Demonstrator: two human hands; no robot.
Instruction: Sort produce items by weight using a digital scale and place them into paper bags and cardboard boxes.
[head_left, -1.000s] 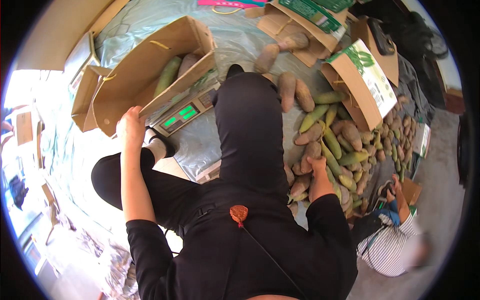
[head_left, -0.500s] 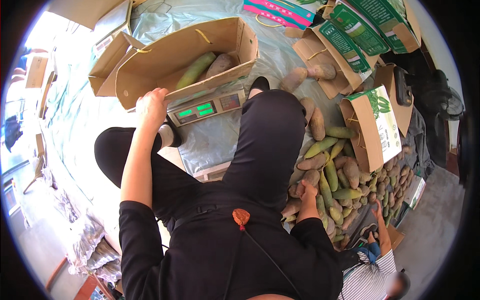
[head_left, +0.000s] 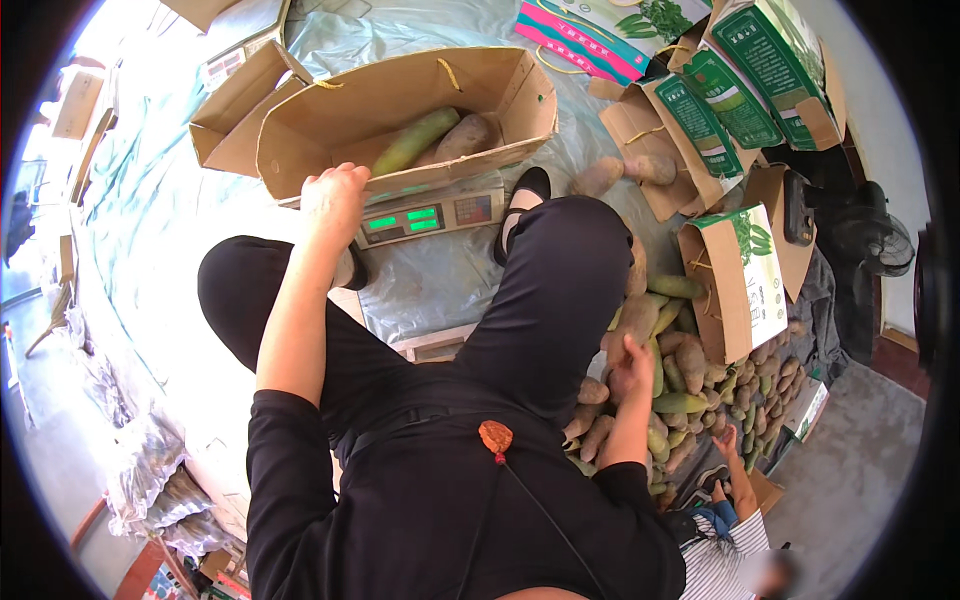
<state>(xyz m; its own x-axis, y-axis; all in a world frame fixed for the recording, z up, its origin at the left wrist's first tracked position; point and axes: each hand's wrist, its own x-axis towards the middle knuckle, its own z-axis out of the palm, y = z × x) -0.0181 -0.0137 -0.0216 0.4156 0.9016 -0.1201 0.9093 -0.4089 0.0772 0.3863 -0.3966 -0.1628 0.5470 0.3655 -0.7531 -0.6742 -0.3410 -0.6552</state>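
Observation:
My left hand (head_left: 337,195) is closed on the near rim of a long open cardboard box (head_left: 300,135) with yellow cord handles. Inside lie a green radish-like root (head_left: 420,138) and a brown one (head_left: 464,138). Beneath the box is a digital scale (head_left: 432,214) with lit green displays. At my right side, my right hand (head_left: 633,372) curls around a reddish-brown root vegetable (head_left: 616,384), partly hidden by the fingers. Larger brown (head_left: 636,322) and green (head_left: 683,403) roots lie piled around that hand.
Green-printed cartons (head_left: 745,95) and a white-sided carton (head_left: 735,285) stand at the right, near a black fan (head_left: 870,240). Another person's hand (head_left: 727,440) reaches over the pile at lower right. Plastic sheeting (head_left: 150,260) covers the floor. A second scale (head_left: 235,62) sits at far left.
My right hand has shifted slightly up and right over the pile, with its grip changed. My left hand stays on the box rim. The whole view has shifted a little.

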